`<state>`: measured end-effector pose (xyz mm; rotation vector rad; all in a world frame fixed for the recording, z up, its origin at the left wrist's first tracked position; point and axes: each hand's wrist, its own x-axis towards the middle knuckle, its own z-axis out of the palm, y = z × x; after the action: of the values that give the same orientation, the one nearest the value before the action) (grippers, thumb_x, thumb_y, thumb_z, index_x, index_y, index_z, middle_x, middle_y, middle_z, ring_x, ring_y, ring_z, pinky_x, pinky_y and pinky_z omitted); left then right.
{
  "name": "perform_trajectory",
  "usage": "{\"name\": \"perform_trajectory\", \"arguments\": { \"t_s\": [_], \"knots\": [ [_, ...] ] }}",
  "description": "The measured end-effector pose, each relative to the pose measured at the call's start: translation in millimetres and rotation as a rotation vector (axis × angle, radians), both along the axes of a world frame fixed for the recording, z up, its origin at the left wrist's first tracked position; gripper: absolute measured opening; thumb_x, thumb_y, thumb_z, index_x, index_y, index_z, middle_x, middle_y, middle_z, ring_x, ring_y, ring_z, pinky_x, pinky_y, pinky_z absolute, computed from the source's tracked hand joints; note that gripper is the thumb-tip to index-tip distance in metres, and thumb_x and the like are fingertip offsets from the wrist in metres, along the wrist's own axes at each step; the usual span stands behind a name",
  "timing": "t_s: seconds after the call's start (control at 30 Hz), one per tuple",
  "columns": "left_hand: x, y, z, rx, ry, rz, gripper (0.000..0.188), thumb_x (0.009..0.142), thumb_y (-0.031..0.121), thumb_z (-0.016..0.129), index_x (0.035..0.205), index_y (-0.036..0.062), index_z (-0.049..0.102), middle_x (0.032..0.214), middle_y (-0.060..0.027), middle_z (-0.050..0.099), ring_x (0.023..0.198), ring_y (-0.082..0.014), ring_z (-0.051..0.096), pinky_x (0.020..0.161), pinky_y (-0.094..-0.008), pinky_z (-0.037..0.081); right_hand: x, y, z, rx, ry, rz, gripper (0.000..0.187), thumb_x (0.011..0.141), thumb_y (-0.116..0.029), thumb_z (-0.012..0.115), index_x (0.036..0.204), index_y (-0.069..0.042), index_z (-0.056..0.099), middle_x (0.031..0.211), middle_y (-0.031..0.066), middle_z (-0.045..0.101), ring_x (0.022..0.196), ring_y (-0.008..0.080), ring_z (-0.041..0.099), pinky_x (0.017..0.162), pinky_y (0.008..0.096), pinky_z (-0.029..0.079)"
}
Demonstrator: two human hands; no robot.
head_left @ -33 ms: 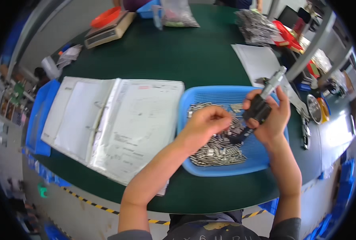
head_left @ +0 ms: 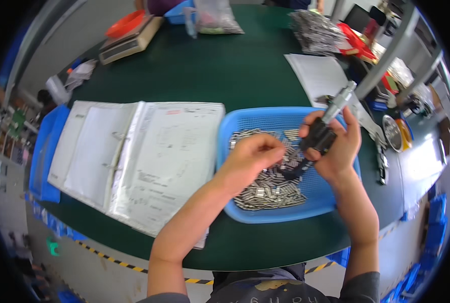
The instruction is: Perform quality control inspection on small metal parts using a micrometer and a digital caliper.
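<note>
In my right hand (head_left: 338, 151) is a micrometer (head_left: 320, 135) with a black frame and a silver barrel pointing up and away to the right. My fingers wrap round its frame, and its lower end hangs over the basket. My left hand (head_left: 255, 156) is closed in a pinch just left of the micrometer; whatever lies between its fingertips is too small or hidden to make out. Beneath both hands stands a blue plastic basket (head_left: 280, 216). Many small silver metal pins (head_left: 270, 196) are heaped in its left part.
Left of the basket lies an open ring binder (head_left: 177, 151) with printed sheets. A blue tray (head_left: 48, 156) flanks it. A scale (head_left: 129, 45) bearing a red bowl (head_left: 126, 24) stands far left. Bagged parts (head_left: 316, 33) lie far right, and calipers (head_left: 381, 161) rest right of the basket.
The whole scene sits slightly further left in the picture. Both hands keep nearly the same pose, the right one still gripping the micrometer.
</note>
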<state>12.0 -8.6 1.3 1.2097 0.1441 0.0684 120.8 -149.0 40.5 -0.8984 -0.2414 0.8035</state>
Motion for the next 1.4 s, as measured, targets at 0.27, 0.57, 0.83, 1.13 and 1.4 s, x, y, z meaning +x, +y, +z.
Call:
{"name": "perform_trajectory", "arguments": {
  "t_s": [0.27,0.57,0.83,1.13,1.4],
  "knots": [
    [-1.2,-1.7,4.2,-0.003,0.018,-0.045,0.012,0.081,0.011,0.056,0.086,-0.0001,0.057,0.079,-0.0017,0.055,0.072,-0.0074,0.05,0.066,-0.0199,0.04,-1.6,-1.8,0.2,0.092,-0.079,0.056,0.065,0.084,-0.051,0.019,0.081,0.003,0.056,0.068,0.0184,0.058,0.05,0.0172,0.053,0.036,0.0214,0.035],
    [-0.9,-2.4,3.3,-0.011,0.069,-0.072,0.011,0.082,0.012,0.055,0.083,0.0012,0.055,0.076,0.0005,0.054,0.071,-0.0053,0.047,0.065,-0.0188,0.039,-5.3,-1.4,3.8,0.04,-0.11,-0.012,0.062,0.084,-0.048,0.016,0.078,0.003,0.052,0.067,0.0186,0.055,0.042,0.0163,0.042,0.034,0.022,0.032],
    [-0.3,-1.0,2.3,0.006,0.099,-0.118,0.012,0.083,0.013,0.054,0.082,0.0016,0.055,0.076,0.001,0.053,0.071,-0.0049,0.046,0.065,-0.0184,0.037,-5.6,-0.9,1.8,0.065,-0.142,0.013,0.064,0.084,-0.05,0.018,0.078,0.003,0.054,0.068,0.0192,0.056,0.045,0.017,0.046,0.035,0.0212,0.033],
    [-1.8,-0.1,4.3,0.023,0.114,-0.195,0.014,0.083,0.015,0.052,0.082,0.0019,0.055,0.076,0.0004,0.052,0.073,-0.0065,0.046,0.069,-0.02,0.037,-7.1,-0.7,-3.3,0.009,-0.211,0.008,0.059,0.08,-0.055,0.043,0.076,0.002,0.055,0.063,0.0138,0.058,0.04,0.011,0.046,0.034,0.0192,0.033],
    [-0.1,-0.8,7.2,-0.018,0.147,-0.174,0.014,0.085,0.017,0.049,0.086,0.0034,0.053,0.08,-0.0011,0.054,0.075,-0.0076,0.049,0.07,-0.0209,0.039,-3.6,0.4,-3.9,-0.022,-0.094,0.004,0.058,0.076,-0.059,0.047,0.074,-0.001,0.055,0.064,0.0115,0.058,0.041,0.0111,0.048,0.033,0.0193,0.032]
  ]
}}
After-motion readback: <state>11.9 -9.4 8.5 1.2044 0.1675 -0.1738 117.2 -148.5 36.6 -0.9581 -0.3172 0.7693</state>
